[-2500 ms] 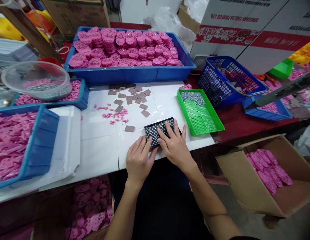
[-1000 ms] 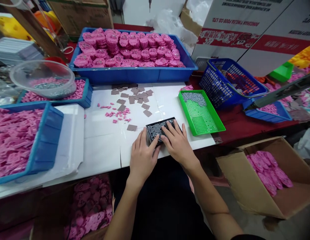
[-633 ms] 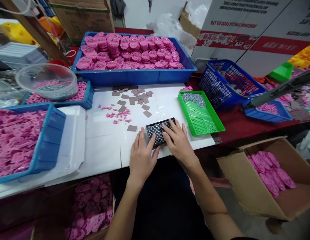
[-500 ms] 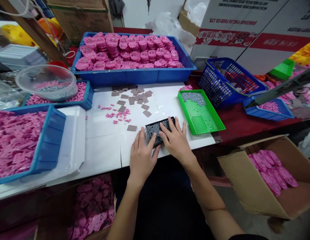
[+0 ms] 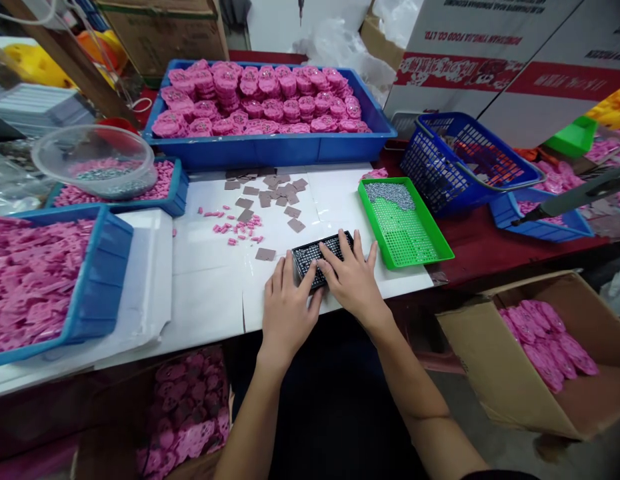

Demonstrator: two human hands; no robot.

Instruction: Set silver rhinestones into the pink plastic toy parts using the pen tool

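Note:
A small black tray [image 5: 314,259] with a grid of holes or small shiny pieces lies near the table's front edge. My left hand [image 5: 289,303] rests at its left end, fingers spread, the index fingertip on the tray. My right hand [image 5: 354,283] lies over its right part with fingers apart, some reaching the far right corner. The two hands nearly meet at the tray's middle. Parts of the tray are hidden beneath the fingers. Just right stands a green perforated tray [image 5: 443,248] with small grey metal pieces [image 5: 390,195] at its far end.
Grey-brown flat squares [image 5: 265,254] and small pink pegs [image 5: 237,228] lie scattered on the white tabletop [image 5: 210,293]. Behind is a blue bin [image 5: 270,150] of stacked pink pieces. Blue bins of pink parts stand left, a blue basket [image 5: 425,170] right. An open carton [image 5: 475,360] sits lower right.
The whole view has shifted slightly. Both hands keep almost the same place on the black tray, with only slight finger movement.

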